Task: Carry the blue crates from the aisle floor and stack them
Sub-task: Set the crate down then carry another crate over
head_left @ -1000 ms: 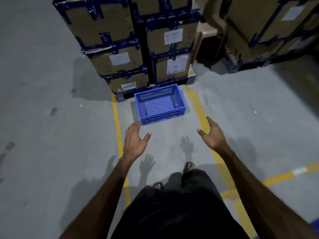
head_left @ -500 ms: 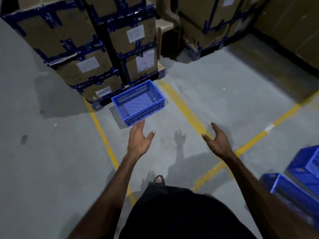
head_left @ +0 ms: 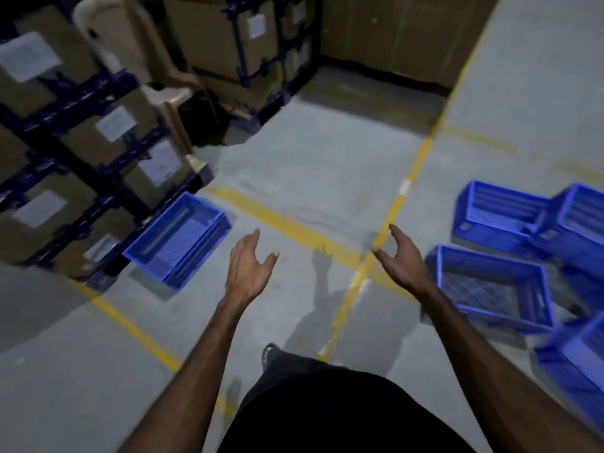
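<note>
My left hand and my right hand are both out in front of me, fingers spread and loosely curved, palms turned toward each other, holding nothing and touching nothing. Below them is bare grey floor crossed by yellow lines. To the near left of my left hand one blue crate sits by itself on the floor, open side up and empty, just beside the foot of the strapped cardboard cartons stacked at far left. Just beside my right hand another empty blue crate lies on the floor, with more blue crates crowded behind it and along the right edge, some tilted against each other; motion blur keeps me from counting them. A beige plastic chair is tucked between the carton stacks farther back. I judge these crates to be moulded plastic with slatted walls and lattice bottoms: stiff, light when empty, not fragile, and a little slick on the flat faces. The best hold looks to be one hand on each short end, fingers hooked under the thick top rim or into a handle slot, so the crate stays level. The crate by my right hand is the closest to pick up; tilted ones may slide when a neighbour is lifted.
</note>
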Motion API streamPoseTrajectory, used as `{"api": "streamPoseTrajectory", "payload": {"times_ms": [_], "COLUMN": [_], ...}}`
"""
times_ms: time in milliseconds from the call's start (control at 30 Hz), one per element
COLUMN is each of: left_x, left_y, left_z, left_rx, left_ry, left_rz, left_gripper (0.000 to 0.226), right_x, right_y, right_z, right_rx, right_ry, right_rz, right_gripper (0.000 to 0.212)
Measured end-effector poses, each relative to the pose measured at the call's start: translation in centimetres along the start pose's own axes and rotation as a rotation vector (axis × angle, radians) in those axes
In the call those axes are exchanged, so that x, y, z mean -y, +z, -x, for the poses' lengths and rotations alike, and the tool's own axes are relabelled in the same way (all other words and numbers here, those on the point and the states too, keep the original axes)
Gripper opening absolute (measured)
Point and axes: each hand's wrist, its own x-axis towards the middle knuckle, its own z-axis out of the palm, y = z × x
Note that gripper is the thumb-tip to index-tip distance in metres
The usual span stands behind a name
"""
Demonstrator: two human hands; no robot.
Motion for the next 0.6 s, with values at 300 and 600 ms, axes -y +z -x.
{"api": "streamPoseTrajectory", "payload": {"times_ms": [300, 600], "left_x": [-13.9, -28.9], "left_y": [15.6, 28.4], "left_z": [7.6, 13.3], "left_rx": [0.275, 0.527], "left_ry": [0.305, 0.704], "left_rz": [-0.111, -0.204], "left_gripper": [0.073, 0.071], "right_x": [-16.6, -27.8], "right_y": [-14.1, -22.8], "right_z": [13.4, 25.2], "right_rx": [-0.284, -0.63], "right_ry": [0.271, 0.602], "right_rz": [-0.144, -0.301], "right_gripper": [0.071, 0.075]}}
